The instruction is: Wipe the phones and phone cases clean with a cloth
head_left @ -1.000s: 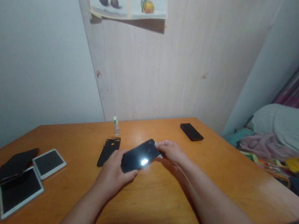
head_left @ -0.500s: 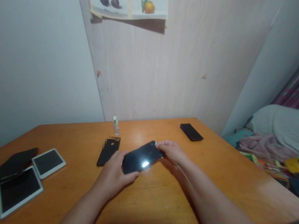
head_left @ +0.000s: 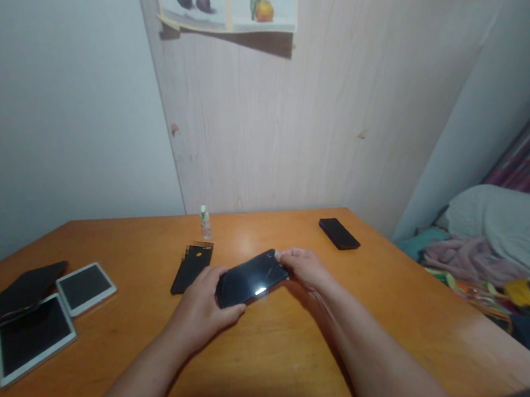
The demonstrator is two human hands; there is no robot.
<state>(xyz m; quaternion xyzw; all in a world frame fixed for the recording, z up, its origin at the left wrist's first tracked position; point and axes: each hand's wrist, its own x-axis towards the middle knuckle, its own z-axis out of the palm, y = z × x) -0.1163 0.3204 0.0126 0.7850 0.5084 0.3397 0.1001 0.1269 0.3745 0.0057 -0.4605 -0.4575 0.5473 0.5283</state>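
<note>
A dark smartphone [head_left: 251, 280] lies screen up between my two hands, tilted so that its right end points away from me. My left hand [head_left: 206, 301] grips its left end, thumb along the near edge. At the far right corner, my right hand [head_left: 302, 266] pinches the phone with thumb and fingertips; a small pale bit shows by these fingertips, too small to make out. Just beyond my left hand a black phone case [head_left: 192, 271] with a round hole lies on the table, partly hidden by that hand.
A small clear bottle [head_left: 206, 223] stands behind the case on the wooden table [head_left: 244, 370]. Another dark phone [head_left: 338, 233] lies at the back right. To the left are two white-framed tablets [head_left: 86, 288] and a dark folder-like cover [head_left: 21, 294]. Bedding [head_left: 508, 222] is heaped at the right.
The phone has tilted very slightly, and the bright reflection on its screen has become narrower. Both hands keep their hold in nearly the same place.
</note>
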